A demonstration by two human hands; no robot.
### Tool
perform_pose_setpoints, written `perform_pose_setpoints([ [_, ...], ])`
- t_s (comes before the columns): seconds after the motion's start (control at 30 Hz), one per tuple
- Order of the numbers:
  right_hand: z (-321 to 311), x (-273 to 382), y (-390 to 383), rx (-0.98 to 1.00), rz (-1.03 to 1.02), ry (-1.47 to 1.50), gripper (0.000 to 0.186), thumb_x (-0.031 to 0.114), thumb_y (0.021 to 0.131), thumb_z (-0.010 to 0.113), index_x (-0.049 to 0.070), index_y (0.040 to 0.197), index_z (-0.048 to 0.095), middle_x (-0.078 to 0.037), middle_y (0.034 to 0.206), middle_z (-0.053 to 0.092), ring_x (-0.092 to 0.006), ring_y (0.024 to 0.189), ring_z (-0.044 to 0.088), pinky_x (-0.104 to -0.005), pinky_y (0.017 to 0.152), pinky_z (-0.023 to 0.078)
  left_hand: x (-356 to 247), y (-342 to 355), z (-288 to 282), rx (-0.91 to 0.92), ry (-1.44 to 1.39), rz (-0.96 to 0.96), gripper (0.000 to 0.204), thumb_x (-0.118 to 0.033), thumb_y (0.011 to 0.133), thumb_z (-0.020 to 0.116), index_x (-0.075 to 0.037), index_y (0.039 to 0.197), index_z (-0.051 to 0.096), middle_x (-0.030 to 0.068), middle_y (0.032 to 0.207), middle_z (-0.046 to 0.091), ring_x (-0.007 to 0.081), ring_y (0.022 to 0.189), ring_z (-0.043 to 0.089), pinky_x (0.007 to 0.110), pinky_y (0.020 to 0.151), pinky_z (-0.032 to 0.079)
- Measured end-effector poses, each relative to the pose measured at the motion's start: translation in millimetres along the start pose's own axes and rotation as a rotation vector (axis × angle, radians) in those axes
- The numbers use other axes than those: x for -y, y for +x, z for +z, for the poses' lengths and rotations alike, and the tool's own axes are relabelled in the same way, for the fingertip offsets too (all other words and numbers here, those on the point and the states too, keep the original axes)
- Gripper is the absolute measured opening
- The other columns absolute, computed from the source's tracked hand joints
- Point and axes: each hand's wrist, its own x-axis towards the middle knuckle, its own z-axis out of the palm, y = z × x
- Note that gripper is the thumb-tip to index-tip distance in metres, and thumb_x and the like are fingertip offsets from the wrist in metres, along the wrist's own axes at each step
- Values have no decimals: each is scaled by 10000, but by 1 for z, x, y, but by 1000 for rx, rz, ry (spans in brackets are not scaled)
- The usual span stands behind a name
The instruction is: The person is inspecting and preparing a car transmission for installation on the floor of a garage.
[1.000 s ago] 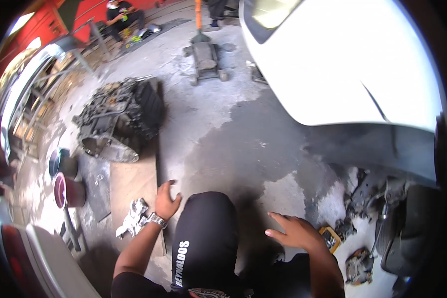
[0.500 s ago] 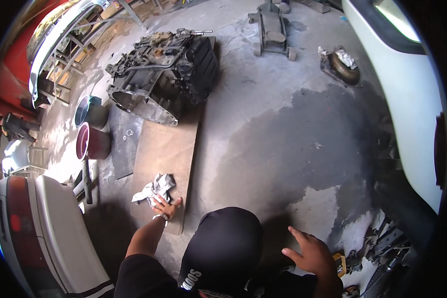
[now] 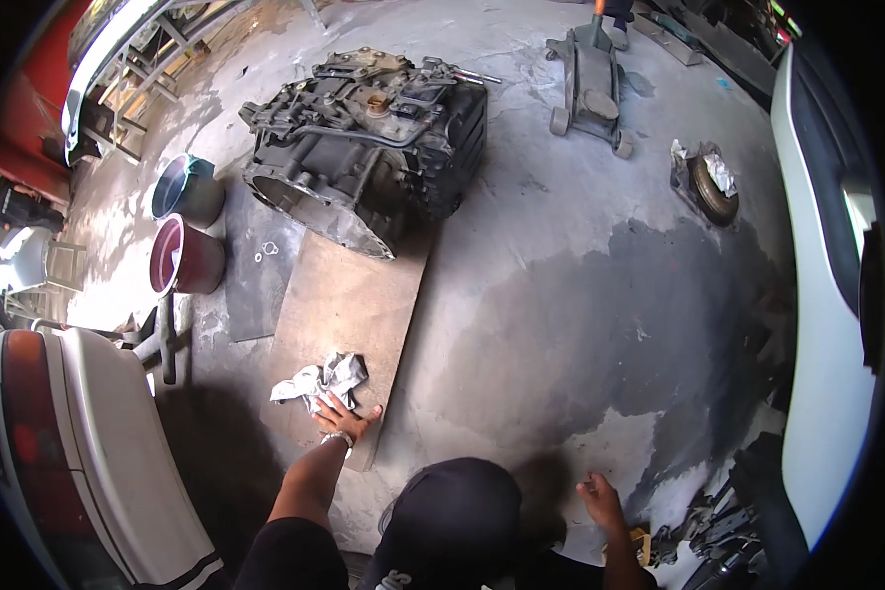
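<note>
Observed left hand point(image 3: 352, 421) at lower centre-left of the frame, palm down, with fingers spread wide and reaching onto the near edge of a crumpled white-and-grey cloth point(image 3: 329, 377). Found nothing clasped in that hand; unable to tell how firmly pressing. Located the cloth at lower left of centre, lying on the near part of a flat brown board point(image 3: 359, 295). Noted a watch point(image 3: 337, 439) on the left wrist. Observed right hand point(image 3: 602, 500) at lower centre-right, well apart from the cloth, with fingers partly curled; unable to tell how tightly, or whether holding anything. Found a large grimy gearbox casing point(image 3: 364, 138) at upper centre-left, over the far end of the board. Recorded a maroon bucket point(image 3: 202, 261) and a bluish-rimmed bucket point(image 3: 202, 200) at left, near a dark sheet point(image 3: 251, 310) bearing small ring-shaped pieces point(image 3: 265, 251). Recorded also a floor jack point(image 3: 592, 98) at upper right, a broad dark patch point(image 3: 600, 324) on the concrete at right of centre, and a car's rear corner point(image 3: 123, 442) at lower left.
</note>
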Motion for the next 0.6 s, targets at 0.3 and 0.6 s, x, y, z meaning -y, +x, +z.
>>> perform_pose_setpoints([
  [0.3,67,43,-94,350,180,86,301,299,841,631,5,903,607,-114,696,635,-174,641,628,-316,624,505,-5,-14,-17,103,23,-7,1293,-864,573,483,-160,1419,-196,172,1456,-277,421,1346,-193,622,1052,61],
  [0.6,32,137,-243,398,63,-269,347,350,814,645,29,935,591,-187,815,632,-327,792,624,-425,726,482,103,52,-21,163,-654,292,997,-628,723,616,-50,1423,204,254,1457,145,348,1357,188,367,1089,225],
])
